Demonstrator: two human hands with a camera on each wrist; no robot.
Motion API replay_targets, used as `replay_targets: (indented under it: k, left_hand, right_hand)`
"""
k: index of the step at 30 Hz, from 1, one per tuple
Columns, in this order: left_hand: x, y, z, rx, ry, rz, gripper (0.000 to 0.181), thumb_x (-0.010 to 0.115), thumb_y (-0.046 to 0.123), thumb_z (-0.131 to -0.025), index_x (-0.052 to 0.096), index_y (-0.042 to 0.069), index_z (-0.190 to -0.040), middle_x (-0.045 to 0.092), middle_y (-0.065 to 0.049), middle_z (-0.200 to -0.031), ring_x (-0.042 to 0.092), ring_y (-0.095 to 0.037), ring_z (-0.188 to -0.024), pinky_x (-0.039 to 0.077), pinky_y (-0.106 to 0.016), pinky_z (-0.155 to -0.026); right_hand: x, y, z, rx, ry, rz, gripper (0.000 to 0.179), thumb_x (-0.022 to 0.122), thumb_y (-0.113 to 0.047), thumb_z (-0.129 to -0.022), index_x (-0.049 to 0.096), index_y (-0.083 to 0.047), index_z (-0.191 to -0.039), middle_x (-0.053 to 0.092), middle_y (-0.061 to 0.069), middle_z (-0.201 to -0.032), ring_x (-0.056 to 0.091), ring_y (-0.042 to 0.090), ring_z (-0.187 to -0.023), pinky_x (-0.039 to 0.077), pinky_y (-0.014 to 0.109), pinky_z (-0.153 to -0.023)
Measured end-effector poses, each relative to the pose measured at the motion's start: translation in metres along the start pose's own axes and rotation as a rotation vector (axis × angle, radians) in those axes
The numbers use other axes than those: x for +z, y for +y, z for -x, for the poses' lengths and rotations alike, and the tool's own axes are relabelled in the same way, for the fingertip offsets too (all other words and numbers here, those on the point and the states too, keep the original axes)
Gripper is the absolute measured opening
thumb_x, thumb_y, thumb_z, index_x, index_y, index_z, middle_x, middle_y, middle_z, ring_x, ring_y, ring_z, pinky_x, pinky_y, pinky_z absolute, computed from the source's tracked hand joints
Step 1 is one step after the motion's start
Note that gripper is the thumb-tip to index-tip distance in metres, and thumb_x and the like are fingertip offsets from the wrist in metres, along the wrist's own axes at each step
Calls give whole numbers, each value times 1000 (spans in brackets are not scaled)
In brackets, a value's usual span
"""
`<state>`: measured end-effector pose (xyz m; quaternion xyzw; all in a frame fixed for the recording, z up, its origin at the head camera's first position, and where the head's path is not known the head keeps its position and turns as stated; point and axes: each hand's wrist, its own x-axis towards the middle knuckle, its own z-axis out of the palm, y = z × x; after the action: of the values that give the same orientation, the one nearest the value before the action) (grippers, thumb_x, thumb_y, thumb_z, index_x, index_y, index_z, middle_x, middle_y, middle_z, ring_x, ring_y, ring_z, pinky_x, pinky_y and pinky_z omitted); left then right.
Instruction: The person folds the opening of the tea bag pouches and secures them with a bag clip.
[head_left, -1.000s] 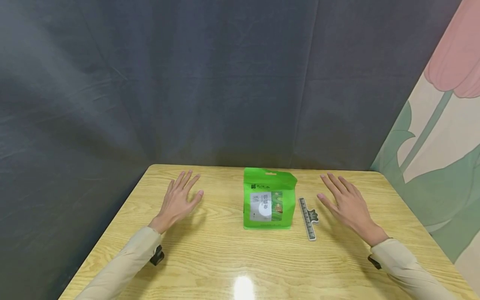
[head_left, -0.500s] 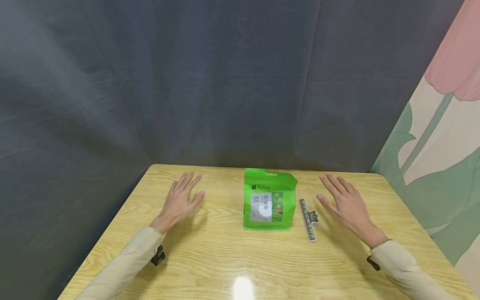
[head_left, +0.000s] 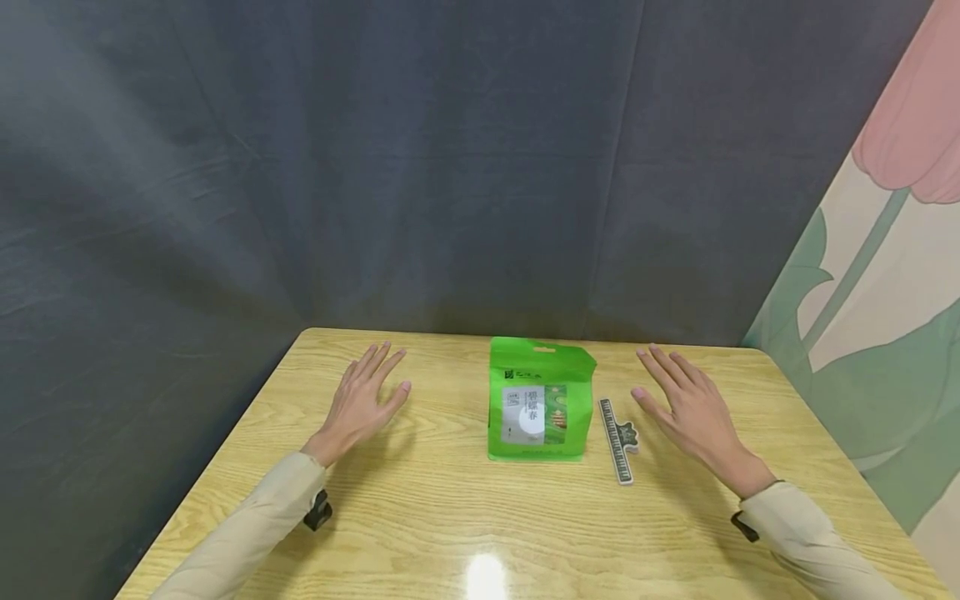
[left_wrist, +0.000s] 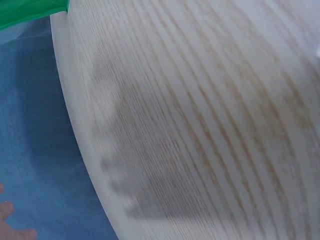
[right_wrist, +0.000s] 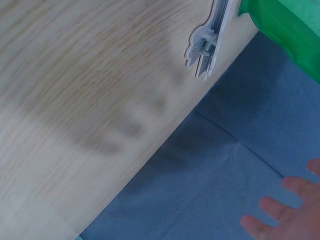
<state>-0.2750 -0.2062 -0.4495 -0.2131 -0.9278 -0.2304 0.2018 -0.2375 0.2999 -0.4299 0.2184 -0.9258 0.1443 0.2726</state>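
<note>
A bright green pouch (head_left: pixel 540 400) with a printed label stands upright near the middle of the table; its side also shows in the right wrist view (right_wrist: pixel 287 35). Just right of it lies a dark, light-edged clip (head_left: pixel 618 442) with a long patterned bar, its spring visible in the right wrist view. My left hand (head_left: pixel 360 408) hovers left of the pouch, fingers spread and straight, holding nothing. On the other side my right hand (head_left: pixel 693 412) hovers to the right of the clip, fingers likewise extended, touching neither clip nor pouch.
The wood-grain table (head_left: pixel 450 508) ends at a dark curtain (head_left: pixel 450 167) behind and to the left. A wall with a painted tulip (head_left: pixel 900 150) rises at the right. Both wrists carry small black devices (head_left: pixel 318 510) under the sleeves.
Both hands have drifted very slightly inward. The pouch and clip keep their places on the table, with only a small shift of the whole view.
</note>
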Motion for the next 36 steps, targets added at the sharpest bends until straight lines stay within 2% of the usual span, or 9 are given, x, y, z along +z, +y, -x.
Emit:
replay_targets:
  k: [25, 36]
  left_hand:
    - [-3, 5, -2, -26, -14, 39, 60, 47, 48, -100, 41, 18, -152, 34, -13, -157, 25, -35, -145, 14, -57, -116]
    - [-4, 7, -3, -5, -3, 32, 59, 49, 47, -100, 42, 17, -151, 34, -12, -157, 26, -35, -145, 16, -56, -115]
  right_hand:
    - [-2, -11, -6, -15, 26, -47, 61, 55, -41, -101, 40, -13, -153, 42, 21, -150, 39, 48, -131, 31, 63, -102]
    - [-4, -14, -9, -23, 31, -42, 62, 56, -42, -100, 40, -15, -153, 41, 18, -151, 40, 48, -130, 32, 63, -101]
